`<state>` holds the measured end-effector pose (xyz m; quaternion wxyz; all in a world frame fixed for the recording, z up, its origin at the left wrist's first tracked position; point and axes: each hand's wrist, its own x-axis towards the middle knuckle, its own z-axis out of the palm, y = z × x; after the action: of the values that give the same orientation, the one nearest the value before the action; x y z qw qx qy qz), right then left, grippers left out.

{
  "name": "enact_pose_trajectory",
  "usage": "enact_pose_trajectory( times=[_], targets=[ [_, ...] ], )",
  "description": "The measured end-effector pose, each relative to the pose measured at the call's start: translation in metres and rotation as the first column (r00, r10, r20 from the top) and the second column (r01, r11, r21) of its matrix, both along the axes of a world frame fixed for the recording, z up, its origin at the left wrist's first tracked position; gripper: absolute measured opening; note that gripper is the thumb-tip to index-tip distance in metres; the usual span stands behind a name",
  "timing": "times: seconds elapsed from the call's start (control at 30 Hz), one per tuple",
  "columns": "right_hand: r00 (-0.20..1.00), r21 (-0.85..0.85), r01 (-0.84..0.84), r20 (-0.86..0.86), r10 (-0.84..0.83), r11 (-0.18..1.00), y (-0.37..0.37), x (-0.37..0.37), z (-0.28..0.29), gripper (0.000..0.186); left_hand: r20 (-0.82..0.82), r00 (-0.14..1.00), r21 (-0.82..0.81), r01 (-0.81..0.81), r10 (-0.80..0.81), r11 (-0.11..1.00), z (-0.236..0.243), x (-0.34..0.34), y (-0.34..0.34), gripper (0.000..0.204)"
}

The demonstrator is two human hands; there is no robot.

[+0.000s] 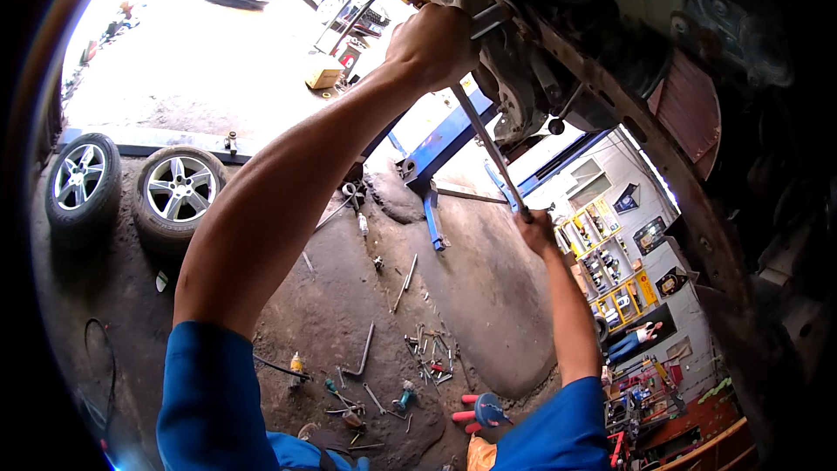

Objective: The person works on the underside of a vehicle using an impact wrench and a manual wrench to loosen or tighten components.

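Two wheels [131, 187] and scattered tools [418, 358] on the floor

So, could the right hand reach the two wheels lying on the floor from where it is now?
Probably not. The right hand grips the lower end of the long metal bar up under the car, while the wheels lie far off on the floor, beyond the left arm.

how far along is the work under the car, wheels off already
Done: two wheels lie off on the floor, and tools are scattered below. In hand: the left hand grips the top of a long metal bar at the car's underside, and the right hand holds its lower end. Left: cannot tell; the fitting is hidden.
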<state>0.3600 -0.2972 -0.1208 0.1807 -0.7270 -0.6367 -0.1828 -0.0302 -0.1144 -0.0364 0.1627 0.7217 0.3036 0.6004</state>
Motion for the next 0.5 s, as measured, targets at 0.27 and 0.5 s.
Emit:
enact_pose_trajectory(
  times=[0.27,0.5],
  targets=[
    [0.995,-0.095,0.097,0.011,-0.096,0.991,-0.033,-0.003,0.019,0.037,0.114,0.993,0.150,-0.005,-0.013,0.989,-0.010,0.009,0.010,0.035],
    [0.989,-0.121,0.142,0.049,-0.137,0.982,-0.094,-0.041,0.044,0.036,0.117,0.988,0.174,0.084,-0.105,0.981,-0.010,0.012,0.021,0.034]
  ],
)
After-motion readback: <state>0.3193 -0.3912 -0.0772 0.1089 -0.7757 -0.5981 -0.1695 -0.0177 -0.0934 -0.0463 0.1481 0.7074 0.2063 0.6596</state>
